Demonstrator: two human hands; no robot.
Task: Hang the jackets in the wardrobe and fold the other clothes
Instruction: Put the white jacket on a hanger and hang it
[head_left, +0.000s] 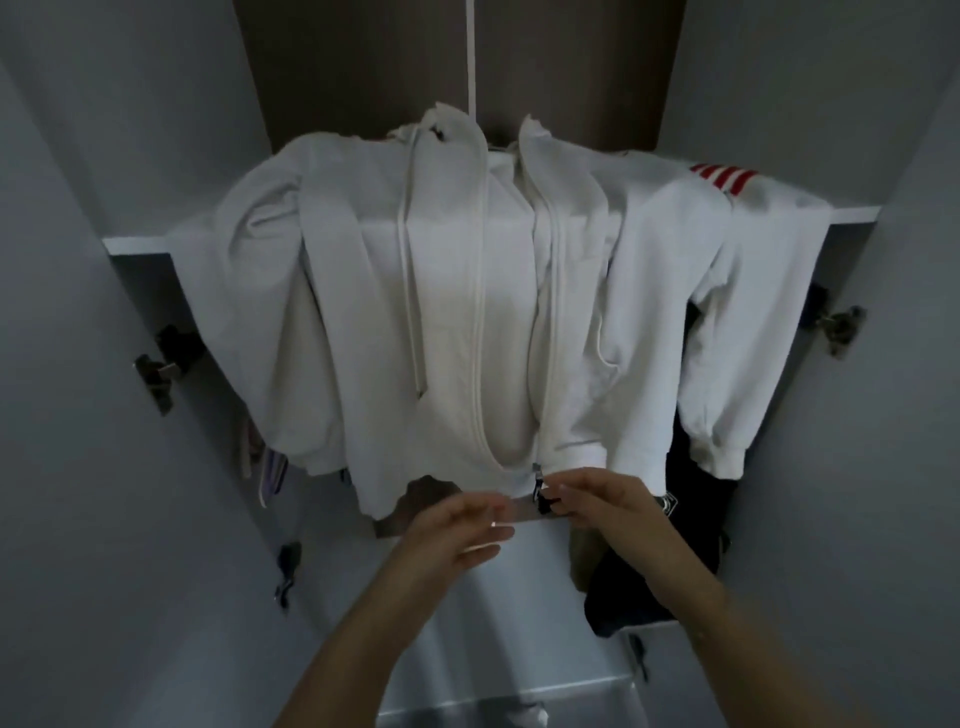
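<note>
White zip-up jacket (467, 291) draped mid-frame over wardrobe shelf (137, 244), right hand (602, 496) pinching its zipper pull (543, 493) at the hem, left hand (462, 525) alongside (fingers relaxed, holding nothing).

Two bare forearms, no sleeves in view, no watch, bracelet or ring discernible. Left hand (457, 525) motion-blurred, bright glare along its fingers (488, 538), nails indistinct. Right hand (605, 496) sharper, short pale nail visible at one fingertip. Both arms slender, uncovered from wrist to lower frame edge. Dim, greyish lighting throughout.
</note>
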